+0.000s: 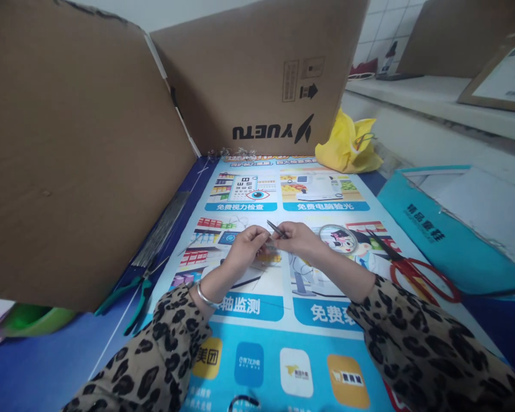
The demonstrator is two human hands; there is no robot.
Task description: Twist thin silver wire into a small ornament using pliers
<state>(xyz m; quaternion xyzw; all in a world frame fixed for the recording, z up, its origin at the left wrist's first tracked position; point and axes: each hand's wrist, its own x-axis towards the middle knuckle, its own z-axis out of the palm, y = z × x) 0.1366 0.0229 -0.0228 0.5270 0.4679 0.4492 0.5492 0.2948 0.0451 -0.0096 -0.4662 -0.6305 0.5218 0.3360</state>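
Over the printed poster, my two hands meet with their fingertips close together. My left hand (248, 247) is closed in a pinch on something small, partly hidden by the fingers; thin wire seems to stick out below it. My right hand (300, 239) grips slim dark tweezers (276, 229), one end pointing up and left. Its fingertips are almost touching those of my left hand. Fine wires lie loose on the poster (257, 337) around and below my hands.
Green-handled pliers (142, 292) and a bundle of straight wires (163, 229) lie left. Red-handled scissors (424, 277) and a turquoise shoebox (442, 229) are at right. Cardboard panels (240, 74) wall the left and back. Small shiny pieces (240, 153) and a yellow bag (347, 143) sit behind.
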